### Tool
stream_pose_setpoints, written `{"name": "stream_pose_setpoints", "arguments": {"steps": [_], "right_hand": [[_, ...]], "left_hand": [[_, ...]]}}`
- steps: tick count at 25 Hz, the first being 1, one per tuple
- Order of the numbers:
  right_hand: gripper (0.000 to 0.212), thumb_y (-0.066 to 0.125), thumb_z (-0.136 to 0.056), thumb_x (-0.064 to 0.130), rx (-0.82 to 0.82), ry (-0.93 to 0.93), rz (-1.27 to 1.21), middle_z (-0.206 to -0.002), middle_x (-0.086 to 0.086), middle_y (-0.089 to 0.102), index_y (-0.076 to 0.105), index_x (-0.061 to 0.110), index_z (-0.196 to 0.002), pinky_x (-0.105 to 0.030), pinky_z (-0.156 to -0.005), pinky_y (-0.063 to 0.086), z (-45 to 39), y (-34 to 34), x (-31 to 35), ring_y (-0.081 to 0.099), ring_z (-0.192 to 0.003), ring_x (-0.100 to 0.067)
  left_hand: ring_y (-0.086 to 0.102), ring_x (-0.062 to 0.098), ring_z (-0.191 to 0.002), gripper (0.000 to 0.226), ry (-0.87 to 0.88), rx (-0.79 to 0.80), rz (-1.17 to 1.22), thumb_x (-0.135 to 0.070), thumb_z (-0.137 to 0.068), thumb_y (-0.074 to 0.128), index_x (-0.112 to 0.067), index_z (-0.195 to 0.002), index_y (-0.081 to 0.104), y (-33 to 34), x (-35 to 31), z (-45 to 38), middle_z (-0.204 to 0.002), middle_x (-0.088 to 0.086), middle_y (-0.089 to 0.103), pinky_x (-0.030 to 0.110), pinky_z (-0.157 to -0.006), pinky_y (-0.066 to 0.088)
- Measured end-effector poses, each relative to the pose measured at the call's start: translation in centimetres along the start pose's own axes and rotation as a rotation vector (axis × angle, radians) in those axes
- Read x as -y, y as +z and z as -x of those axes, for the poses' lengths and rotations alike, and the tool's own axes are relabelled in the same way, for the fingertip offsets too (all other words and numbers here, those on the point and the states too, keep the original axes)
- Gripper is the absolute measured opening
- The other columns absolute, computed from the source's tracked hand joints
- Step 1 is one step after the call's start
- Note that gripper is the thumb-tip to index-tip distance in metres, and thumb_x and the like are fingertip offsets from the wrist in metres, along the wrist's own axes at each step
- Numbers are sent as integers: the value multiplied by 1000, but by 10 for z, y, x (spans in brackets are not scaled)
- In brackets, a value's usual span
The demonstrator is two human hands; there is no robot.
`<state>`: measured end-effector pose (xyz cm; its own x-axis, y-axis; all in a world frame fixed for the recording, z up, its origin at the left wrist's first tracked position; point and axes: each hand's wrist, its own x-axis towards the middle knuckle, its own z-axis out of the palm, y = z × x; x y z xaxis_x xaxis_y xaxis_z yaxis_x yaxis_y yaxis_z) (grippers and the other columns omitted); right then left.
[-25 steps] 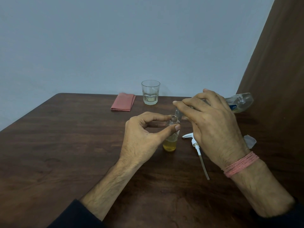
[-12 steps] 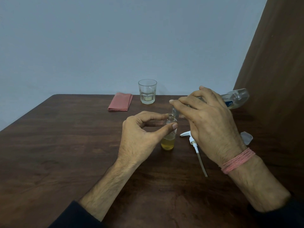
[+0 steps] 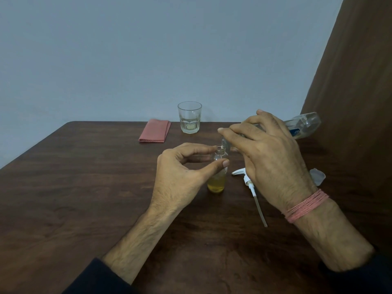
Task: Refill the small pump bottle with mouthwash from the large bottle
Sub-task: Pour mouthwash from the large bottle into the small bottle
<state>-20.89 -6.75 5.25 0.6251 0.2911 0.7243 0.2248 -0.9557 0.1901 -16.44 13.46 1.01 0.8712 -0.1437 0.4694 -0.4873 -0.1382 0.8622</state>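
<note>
The small clear pump bottle [image 3: 216,181] stands upright on the brown table [image 3: 89,187], its lower part filled with yellow liquid and its neck uncovered. My left hand [image 3: 180,177] holds it near the neck between thumb and fingers. My right hand [image 3: 267,158] grips the large clear bottle [image 3: 305,125], tipped almost flat with its mouth just above the small bottle's neck. Its base with a blue label sticks out to the right. The white pump head [image 3: 247,180] with its long tube lies on the table beside the small bottle.
A drinking glass [image 3: 189,117] with a little pale liquid stands at the back edge, next to a folded pink cloth [image 3: 155,131]. A small clear cap [image 3: 317,176] lies right of my right wrist. A brown wall [image 3: 356,102] rises at the right.
Both hands and both bottles keep the same pose. Only the camera view has shifted slightly.
</note>
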Motion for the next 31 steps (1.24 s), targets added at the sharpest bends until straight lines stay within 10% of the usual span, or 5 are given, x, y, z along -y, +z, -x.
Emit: {"name": "stream_pose_setpoints", "arguments": {"steps": [31], "right_hand": [[64, 83, -82, 3, 19, 9, 1, -132, -1, 74, 69, 17, -143, -57, -123, 37, 1, -5, 2, 61, -125, -35]], "left_hand": [[84, -2, -100, 42, 34, 16, -95, -42, -77, 104, -24, -113, 91, -1, 1, 1, -105, -13, 89, 32, -95, 71]]}}
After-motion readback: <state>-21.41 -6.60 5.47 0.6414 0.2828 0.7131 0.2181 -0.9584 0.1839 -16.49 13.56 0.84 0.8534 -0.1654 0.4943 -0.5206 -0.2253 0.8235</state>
